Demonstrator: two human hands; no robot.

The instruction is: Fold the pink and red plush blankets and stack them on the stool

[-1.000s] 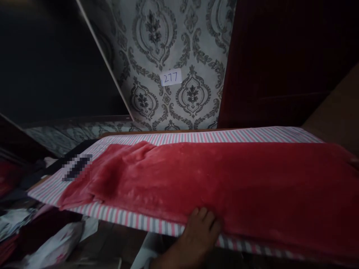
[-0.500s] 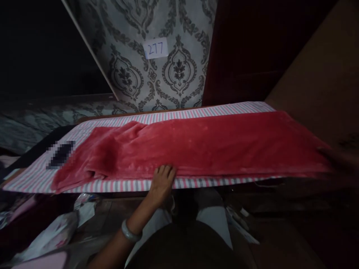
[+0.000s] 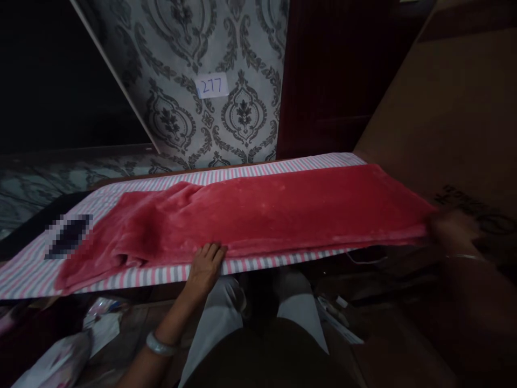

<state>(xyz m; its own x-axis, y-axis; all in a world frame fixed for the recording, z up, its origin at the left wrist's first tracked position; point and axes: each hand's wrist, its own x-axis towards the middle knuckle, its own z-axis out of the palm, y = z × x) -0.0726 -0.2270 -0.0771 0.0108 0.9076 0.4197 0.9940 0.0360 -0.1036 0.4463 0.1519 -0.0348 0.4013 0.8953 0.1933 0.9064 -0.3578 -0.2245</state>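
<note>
A plush red blanket [image 3: 283,210], folded into a long strip, lies over a striped cloth [image 3: 161,275]. Its right part is smooth, while folds bunch up on the left. My left hand [image 3: 208,263] rests on the near edge with its fingers stretched over the fabric; the thumb's side is hard to see. At the near right corner, my right hand [image 3: 454,229] is closed on the blanket's end, its outline smeared by motion. That corner is drawn out toward the hand.
A pixelated dark object [image 3: 70,236] lies on the cloth at left. Behind stands patterned wallpaper with a white "277" label [image 3: 212,85]. A large cardboard box [image 3: 452,118] is at right. Bags and papers [image 3: 103,328] litter the floor at left.
The view has shifted, so the blanket and both hands appear further left. More of my right hand shows now at the blanket's corner. My left hand stays on the near edge.
</note>
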